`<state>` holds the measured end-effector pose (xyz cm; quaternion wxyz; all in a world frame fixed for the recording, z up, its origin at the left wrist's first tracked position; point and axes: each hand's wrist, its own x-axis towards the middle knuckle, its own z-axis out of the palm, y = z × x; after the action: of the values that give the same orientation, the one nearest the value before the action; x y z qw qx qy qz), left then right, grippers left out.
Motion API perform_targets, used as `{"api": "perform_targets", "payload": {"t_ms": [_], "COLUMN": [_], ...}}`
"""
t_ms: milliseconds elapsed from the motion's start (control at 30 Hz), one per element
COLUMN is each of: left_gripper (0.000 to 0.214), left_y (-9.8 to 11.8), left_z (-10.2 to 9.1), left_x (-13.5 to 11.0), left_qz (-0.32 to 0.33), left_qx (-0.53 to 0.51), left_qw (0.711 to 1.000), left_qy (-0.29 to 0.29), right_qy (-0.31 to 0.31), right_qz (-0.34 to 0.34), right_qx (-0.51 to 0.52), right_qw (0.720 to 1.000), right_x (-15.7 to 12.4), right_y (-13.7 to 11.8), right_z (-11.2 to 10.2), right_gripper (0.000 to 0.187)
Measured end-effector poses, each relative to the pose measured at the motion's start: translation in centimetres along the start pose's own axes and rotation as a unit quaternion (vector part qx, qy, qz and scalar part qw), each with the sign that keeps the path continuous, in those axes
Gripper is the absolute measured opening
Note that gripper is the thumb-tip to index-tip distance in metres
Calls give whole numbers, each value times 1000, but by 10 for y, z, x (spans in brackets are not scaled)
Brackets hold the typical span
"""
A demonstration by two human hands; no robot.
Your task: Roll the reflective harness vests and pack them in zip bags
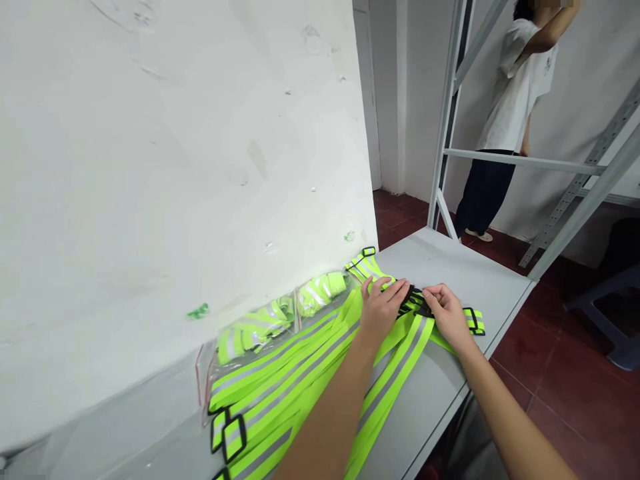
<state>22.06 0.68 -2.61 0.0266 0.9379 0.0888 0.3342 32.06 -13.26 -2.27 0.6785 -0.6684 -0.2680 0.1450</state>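
Neon-yellow reflective straps (293, 377) with grey stripes lie in a long pile across the grey tabletop. Toward the pile's far end, my left hand (383, 305) rests over the straps, its fingers closed on one side of a black plastic buckle (415, 303). My right hand (446, 315) pinches the other side of that buckle between thumb and bent fingers. A single strap (400, 383) runs from the buckle toward me. Black slide adjusters (234, 437) show at the near left end, and another adjuster (471, 320) sits beside my right hand. My fingers partly hide the buckle.
Clear plastic bags (257, 330) holding rolled yellow straps lie along the white wall (200, 167). A grey metal rack frame (520, 162) rises beyond the table (440, 260). Behind it stands a person in a white shirt (520, 100). A blue stool (615, 313) is at the right.
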Motion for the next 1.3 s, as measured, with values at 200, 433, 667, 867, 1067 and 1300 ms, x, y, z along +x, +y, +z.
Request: {"api": "perform_targets", "payload": {"t_ms": [200,433,667,867,1067,1300], "left_gripper": [36,37,35,34,55,30], "left_y": [3,5,7,6,1,-6], "left_z": [-1,3,-1,-10,-10,-3], "left_x": [-2,-7,-2,1,0,7], "left_qz": [52,78,28,-8,-69,-233], "left_qx": [-8,-10,2,-14,-151,-194], "left_qw": [998,997,999,1000,985,953], "left_qy": [18,0,21,1,38,22], "right_qy": [7,-15,-18,8,7,-68], "right_qz": [17,36,28,-5,-112,-119], "right_qx": [22,49,31,-29,-277,-583], "right_qw": [1000,998,999,1000,954,801], "right_x": [0,0,-2,-8,-17,-42], "right_y": [-4,-8,-12,-13,-20,-26], "right_z": [4,5,3,-1,-14,-80], "right_gripper": [38,47,40,29,34,41]}}
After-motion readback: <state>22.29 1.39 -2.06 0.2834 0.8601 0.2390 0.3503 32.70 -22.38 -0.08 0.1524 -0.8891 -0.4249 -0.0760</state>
